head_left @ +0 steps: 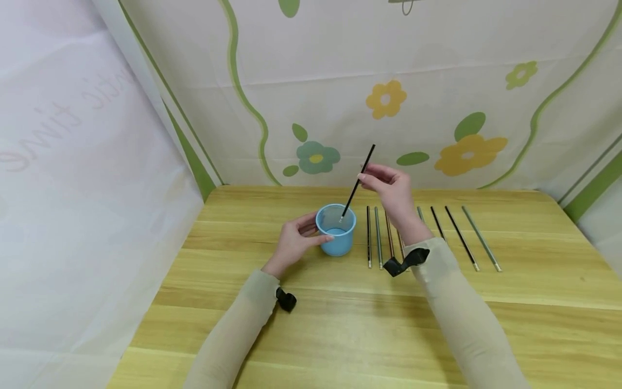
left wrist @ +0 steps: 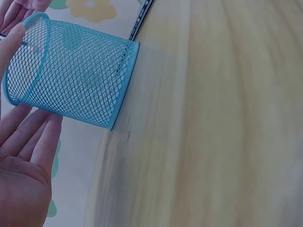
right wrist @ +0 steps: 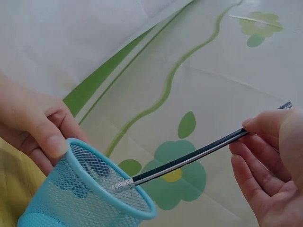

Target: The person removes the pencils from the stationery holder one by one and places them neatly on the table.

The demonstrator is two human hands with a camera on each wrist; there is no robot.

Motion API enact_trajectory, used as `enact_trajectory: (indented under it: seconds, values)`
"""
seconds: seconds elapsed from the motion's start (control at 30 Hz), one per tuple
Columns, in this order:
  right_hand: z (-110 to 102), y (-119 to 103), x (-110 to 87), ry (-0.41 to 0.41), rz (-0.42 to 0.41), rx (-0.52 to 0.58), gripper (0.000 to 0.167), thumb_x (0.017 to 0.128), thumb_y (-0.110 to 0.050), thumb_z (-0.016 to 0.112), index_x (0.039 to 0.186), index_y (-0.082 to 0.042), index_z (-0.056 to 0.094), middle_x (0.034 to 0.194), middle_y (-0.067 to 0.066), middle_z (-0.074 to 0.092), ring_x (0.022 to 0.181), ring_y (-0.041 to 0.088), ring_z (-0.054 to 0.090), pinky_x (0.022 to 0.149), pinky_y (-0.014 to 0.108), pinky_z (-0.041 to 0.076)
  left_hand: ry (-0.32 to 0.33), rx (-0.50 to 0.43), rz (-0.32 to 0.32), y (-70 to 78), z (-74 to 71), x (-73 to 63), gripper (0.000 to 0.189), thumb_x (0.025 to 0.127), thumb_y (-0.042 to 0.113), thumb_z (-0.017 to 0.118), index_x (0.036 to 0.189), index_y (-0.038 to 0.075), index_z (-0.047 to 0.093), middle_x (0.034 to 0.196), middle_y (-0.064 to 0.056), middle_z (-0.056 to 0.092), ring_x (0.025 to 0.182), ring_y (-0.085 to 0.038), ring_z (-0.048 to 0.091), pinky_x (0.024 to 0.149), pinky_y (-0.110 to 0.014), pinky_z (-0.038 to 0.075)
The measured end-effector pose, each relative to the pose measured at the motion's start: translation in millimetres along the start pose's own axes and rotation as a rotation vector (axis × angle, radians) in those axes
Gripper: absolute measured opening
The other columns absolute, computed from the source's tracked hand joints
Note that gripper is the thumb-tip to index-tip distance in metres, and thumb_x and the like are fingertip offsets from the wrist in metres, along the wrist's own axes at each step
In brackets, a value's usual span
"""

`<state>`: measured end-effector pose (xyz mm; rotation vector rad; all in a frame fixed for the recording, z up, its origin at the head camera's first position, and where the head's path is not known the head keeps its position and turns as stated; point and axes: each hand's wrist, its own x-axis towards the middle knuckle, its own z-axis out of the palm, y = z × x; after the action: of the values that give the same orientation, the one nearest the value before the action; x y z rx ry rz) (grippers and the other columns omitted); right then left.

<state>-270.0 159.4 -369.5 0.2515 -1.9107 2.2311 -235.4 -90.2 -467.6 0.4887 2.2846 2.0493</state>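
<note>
A light-blue mesh pencil cup (head_left: pixel 337 244) stands upright on the wooden table. My left hand (head_left: pixel 297 241) grips it from the left, thumb near the rim and fingers round the far side; the left wrist view shows the fingers against the mesh (left wrist: pixel 80 71). My right hand (head_left: pixel 392 193) pinches a black pencil (head_left: pixel 358 181) near its upper end, between thumb and fingers. The pencil slants down to the left, and its silver eraser end (right wrist: pixel 124 185) is at the cup's mouth, just inside the rim in the right wrist view.
Right of the cup, several pencils lie roughly side by side, among them a black pencil (head_left: pixel 461 237) and a green pencil (head_left: pixel 481 237). My right forearm covers some of them. A white cloth with printed flowers (head_left: pixel 316 158) hangs along the table's (head_left: pixel 340 324) back edge.
</note>
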Motion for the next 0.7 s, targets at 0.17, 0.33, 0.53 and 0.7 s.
enact_trajectory:
  seconds: [0.17,0.33,0.53,0.7]
  values:
    - [-10,-5,-0.5,0.014,0.002,0.036,0.029,0.09,-0.006,0.079,0.117,0.003,0.072,0.106,0.008,0.074,0.088,0.018,0.072,0.086,0.032,0.06,0.001,-0.004,0.0,-0.3,0.5,-0.1,0.067,0.081,0.016,0.09,0.14,0.004,0.06,0.131,-0.014,0.065,0.12,-0.027,0.064,0.099,-0.033,0.054]
    - [-20,-7,-2.4,0.025,0.0,0.034,0.033,0.091,-0.007,0.079,0.12,0.004,0.071,0.111,0.006,0.074,0.089,0.018,0.072,0.086,0.031,0.06,-0.001,-0.012,0.002,-0.1,1.1,-0.4,0.068,0.081,0.014,0.09,0.14,0.003,0.06,0.131,-0.016,0.065,0.12,-0.028,0.063,0.098,-0.032,0.054]
    - [-32,-8,-4.4,0.055,-0.019,0.056,0.035,0.091,-0.008,0.079,0.123,0.005,0.07,0.117,0.007,0.073,0.095,0.018,0.072,0.084,0.029,0.06,-0.005,-0.017,0.0,-0.8,1.0,-0.4,0.069,0.08,0.015,0.09,0.141,0.002,0.059,0.133,-0.018,0.064,0.122,-0.03,0.062,0.099,-0.033,0.053]
    - [-42,-10,-4.8,0.069,-0.042,0.046,0.035,0.091,-0.008,0.078,0.123,0.004,0.07,0.116,0.008,0.073,0.095,0.019,0.072,0.084,0.03,0.06,0.0,-0.014,-0.003,-1.7,0.7,-0.4,0.069,0.08,0.018,0.091,0.141,0.004,0.06,0.132,-0.016,0.064,0.12,-0.027,0.063,0.098,-0.031,0.054]
